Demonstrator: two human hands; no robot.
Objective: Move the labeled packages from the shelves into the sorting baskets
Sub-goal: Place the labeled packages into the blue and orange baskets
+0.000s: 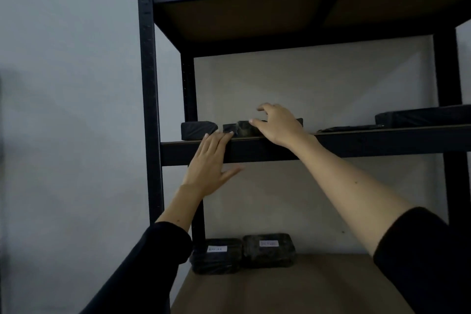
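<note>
- One black shelving unit (150, 99) shows three boards.
- Middle shelf (356, 144): four dark packages, counting one flat (349, 128) and one large (428, 116).
- Lower shelf: two labeled packages (269, 250) side by side.
- Right hand (279, 123), fingers spread and loosely curved, hovers over the middle package (240, 129).
- Left hand (210, 163), fingers straight, touches the shelf edge.

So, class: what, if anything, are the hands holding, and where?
Nothing yet. The left hand lies flat against the shelf edge; the right hand reaches over a black package.

Upper shelf (356, 139): approx 5 pkgs (198, 129); lower shelf (305, 285): 2 labeled pkgs (269, 251); 2 hands (279, 123).
</note>
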